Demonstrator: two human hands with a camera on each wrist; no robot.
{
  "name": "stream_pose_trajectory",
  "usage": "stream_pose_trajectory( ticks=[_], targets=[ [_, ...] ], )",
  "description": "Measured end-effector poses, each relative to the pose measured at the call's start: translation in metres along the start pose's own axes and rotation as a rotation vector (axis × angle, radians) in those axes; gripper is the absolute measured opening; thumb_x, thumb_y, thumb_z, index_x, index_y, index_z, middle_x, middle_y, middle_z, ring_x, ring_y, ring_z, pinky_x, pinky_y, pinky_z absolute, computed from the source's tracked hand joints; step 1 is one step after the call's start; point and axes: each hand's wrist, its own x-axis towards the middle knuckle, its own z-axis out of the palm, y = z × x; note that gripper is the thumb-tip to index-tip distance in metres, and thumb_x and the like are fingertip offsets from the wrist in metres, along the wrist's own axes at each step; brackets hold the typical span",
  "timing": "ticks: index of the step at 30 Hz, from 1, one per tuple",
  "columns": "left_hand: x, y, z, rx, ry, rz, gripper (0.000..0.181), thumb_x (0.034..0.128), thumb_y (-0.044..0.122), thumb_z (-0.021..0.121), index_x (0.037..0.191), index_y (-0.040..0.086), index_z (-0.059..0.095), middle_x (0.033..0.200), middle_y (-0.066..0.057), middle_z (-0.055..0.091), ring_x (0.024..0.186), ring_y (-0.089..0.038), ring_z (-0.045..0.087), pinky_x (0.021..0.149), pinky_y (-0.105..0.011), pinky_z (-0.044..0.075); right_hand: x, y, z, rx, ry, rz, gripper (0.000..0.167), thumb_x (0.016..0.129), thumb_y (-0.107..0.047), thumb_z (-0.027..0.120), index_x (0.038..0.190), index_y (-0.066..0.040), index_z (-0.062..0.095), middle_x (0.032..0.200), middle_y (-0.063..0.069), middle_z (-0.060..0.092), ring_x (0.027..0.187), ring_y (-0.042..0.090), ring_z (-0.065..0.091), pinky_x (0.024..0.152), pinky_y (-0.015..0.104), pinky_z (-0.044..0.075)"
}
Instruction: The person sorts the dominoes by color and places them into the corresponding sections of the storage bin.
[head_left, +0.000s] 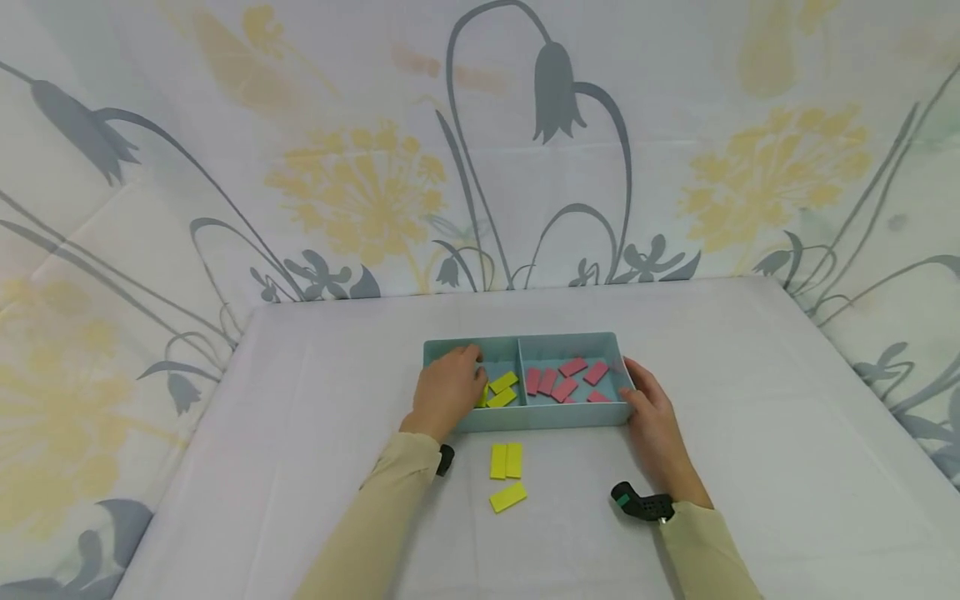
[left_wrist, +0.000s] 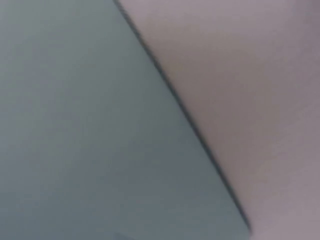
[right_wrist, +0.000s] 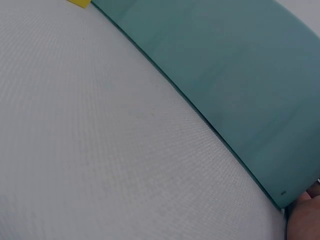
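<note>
A pale teal box [head_left: 543, 418] with two compartments lies on the cloth. My left hand [head_left: 447, 390] reaches over its near wall into the left compartment, fingers bent downward beside several yellow tiles [head_left: 502, 397]. Whether the fingertips pinch a tile is hidden behind the hand. At the box's right end, my right hand [head_left: 654, 417] grips the end wall, thumb by the near corner. Several pink tiles [head_left: 564, 389] lie scattered in the right compartment. In the left wrist view only the blurred box wall [left_wrist: 100, 120] and cloth appear; the right wrist view shows the near wall [right_wrist: 225, 75] and part of the hand.
Three yellow tiles [head_left: 508, 497] lie on the white cloth [head_left: 570, 542] in front of the box, between the forearms. A flower-patterned fabric [head_left: 495, 167] hangs behind and at both sides. A black band [head_left: 643, 503] is worn on the right wrist.
</note>
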Motion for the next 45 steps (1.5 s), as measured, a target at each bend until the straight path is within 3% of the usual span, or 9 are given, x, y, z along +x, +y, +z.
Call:
stream_pose_trajectory(
  ticks=[6, 13, 16, 22, 26, 32, 37, 41, 45],
  targets=[
    [-0.004, -0.001, 0.001, 0.002, 0.133, 0.036, 0.021, 0.0890, 0.026, 0.049, 0.105, 0.016, 0.058, 0.089, 0.004, 0.059, 0.060, -0.009, 0.047, 0.047, -0.022, 0.041, -0.001, 0.000, 0.000, 0.009, -0.003, -0.004, 0.048, 0.095, -0.010, 0.037, 0.140, -0.002, 0.021, 0.145, 0.012, 0.015, 0.131, 0.026, 0.016, 0.098, 0.019, 0.029],
    [-0.012, 0.001, -0.004, -0.004, 0.320, 0.120, 0.017, 0.0872, 0.022, 0.052, 0.101, 0.016, 0.061, 0.082, 0.005, 0.057, 0.064, -0.010, 0.048, 0.043, -0.020, 0.038, -0.001, 0.001, 0.000, 0.019, -0.006, -0.007, 0.049, 0.095, -0.011, 0.038, 0.140, -0.002, 0.021, 0.145, 0.012, 0.015, 0.130, 0.026, 0.016, 0.098, 0.019, 0.030],
    [-0.016, 0.002, -0.007, -0.049, 0.348, 0.136, 0.016, 0.0866, 0.022, 0.053, 0.099, 0.016, 0.061, 0.075, 0.006, 0.054, 0.060, -0.009, 0.047, 0.042, -0.018, 0.036, 0.000, 0.001, -0.001, 0.005, 0.000, -0.005, 0.049, 0.094, -0.012, 0.039, 0.140, -0.004, 0.022, 0.145, 0.011, 0.016, 0.130, 0.025, 0.017, 0.096, 0.018, 0.031],
    [-0.027, 0.004, -0.014, -0.198, 0.281, 0.094, 0.013, 0.0866, 0.023, 0.054, 0.097, 0.018, 0.060, 0.064, 0.010, 0.044, 0.049, -0.007, 0.038, 0.040, -0.019, 0.032, -0.001, 0.001, 0.001, -0.018, -0.002, -0.002, 0.049, 0.094, -0.012, 0.038, 0.140, -0.005, 0.022, 0.146, 0.010, 0.016, 0.131, 0.026, 0.016, 0.095, 0.016, 0.031],
    [-0.039, 0.007, -0.018, -0.290, 0.240, 0.060, 0.013, 0.0867, 0.024, 0.055, 0.098, 0.019, 0.060, 0.064, 0.011, 0.045, 0.049, -0.007, 0.039, 0.041, -0.020, 0.034, -0.001, 0.001, 0.001, -0.032, -0.004, -0.001, 0.049, 0.095, -0.012, 0.038, 0.140, -0.005, 0.023, 0.146, 0.010, 0.016, 0.131, 0.025, 0.016, 0.095, 0.016, 0.031],
    [-0.057, 0.014, -0.017, -0.397, 0.260, 0.020, 0.014, 0.0871, 0.024, 0.053, 0.095, 0.018, 0.063, 0.067, 0.011, 0.050, 0.056, -0.006, 0.043, 0.047, -0.020, 0.038, -0.002, 0.000, -0.002, -0.074, 0.004, 0.001, 0.048, 0.095, -0.015, 0.040, 0.140, -0.009, 0.025, 0.145, 0.009, 0.019, 0.130, 0.025, 0.019, 0.092, 0.014, 0.033],
    [-0.070, 0.017, -0.011, -0.471, 0.240, -0.015, 0.012, 0.0873, 0.025, 0.054, 0.094, 0.020, 0.063, 0.069, 0.013, 0.053, 0.058, -0.005, 0.045, 0.050, -0.020, 0.040, -0.003, 0.000, -0.001, -0.031, -0.010, 0.002, 0.049, 0.095, -0.015, 0.040, 0.140, -0.008, 0.024, 0.145, 0.009, 0.017, 0.130, 0.026, 0.018, 0.093, 0.017, 0.034],
    [-0.080, 0.014, -0.006, -0.575, 0.183, -0.034, 0.014, 0.0879, 0.027, 0.054, 0.094, 0.019, 0.064, 0.070, 0.011, 0.057, 0.059, -0.004, 0.048, 0.054, -0.021, 0.043, -0.003, 0.001, -0.001, -0.026, -0.012, 0.001, 0.049, 0.095, -0.016, 0.040, 0.140, -0.008, 0.024, 0.145, 0.009, 0.017, 0.130, 0.026, 0.018, 0.093, 0.017, 0.033],
    [-0.088, 0.009, -0.002, -0.671, 0.086, -0.062, 0.019, 0.0890, 0.029, 0.053, 0.101, 0.018, 0.063, 0.076, 0.008, 0.061, 0.063, -0.005, 0.053, 0.057, -0.022, 0.045, -0.002, 0.002, -0.002, -0.031, -0.012, -0.004, 0.049, 0.095, -0.015, 0.040, 0.140, -0.007, 0.024, 0.145, 0.009, 0.018, 0.130, 0.026, 0.018, 0.093, 0.016, 0.033]
  ],
)
